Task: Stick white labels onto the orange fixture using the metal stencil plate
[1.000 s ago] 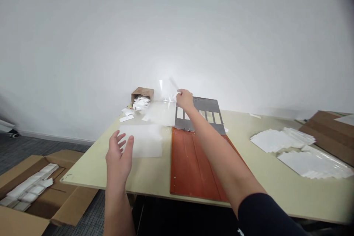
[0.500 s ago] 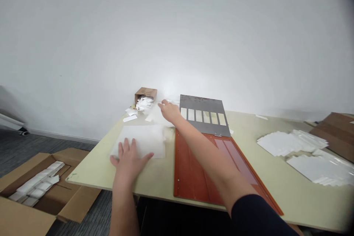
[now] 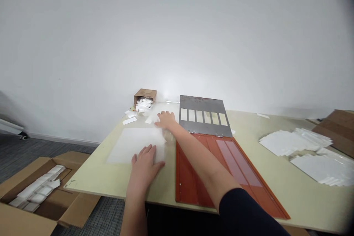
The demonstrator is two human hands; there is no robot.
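My left hand (image 3: 145, 166) lies with fingers apart on the lower right part of a thin white sheet (image 3: 129, 143) on the table. Farther back, my right hand (image 3: 166, 120) reaches out with its fingers spread, palm down at the edge of a pale, translucent sheet (image 3: 157, 110). Whether those fingertips pinch its edge is not visible. Right of that hand stands a dark grey hinged panel (image 3: 201, 103) with several pale rectangular slots. It joins an orange-red frame (image 3: 197, 173) lying flat under my right forearm.
A small cardboard box (image 3: 145, 92) spills white slips at the back left. One slip (image 3: 129, 121) lies apart. Fanned stacks of white bagged sheets (image 3: 282, 142) lie right, beside a brown carton (image 3: 339, 129). An open carton (image 3: 69, 206) on the floor holds white bundles.
My left hand has slid right and toward me across the white sheet. My right hand has come slightly nearer, its fingers now lower over the translucent sheet. The view has shifted slightly.
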